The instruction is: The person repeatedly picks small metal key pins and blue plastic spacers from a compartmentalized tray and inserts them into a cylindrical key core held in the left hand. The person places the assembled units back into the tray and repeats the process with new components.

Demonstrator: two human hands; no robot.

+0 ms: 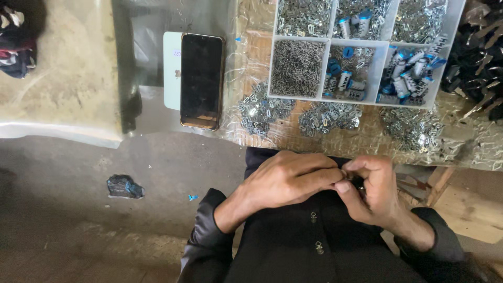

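My left hand (285, 181) and my right hand (374, 186) meet fingertip to fingertip over my lap, just below the table edge. Together they pinch a small dark metal piece (358, 182), mostly hidden by the fingers. I wear dark sleeves and a dark buttoned garment (314, 246). Above the hands, three heaps of small silvery metal parts (327, 115) lie on the plastic-covered table.
A white compartment tray (389, 44) holds silvery parts and blue-capped cylinders. A dark phone (201, 78) lies on a white card to the left. Black pieces (479, 63) pile at the far right. A crumpled dark wrapper (124, 186) lies on the floor.
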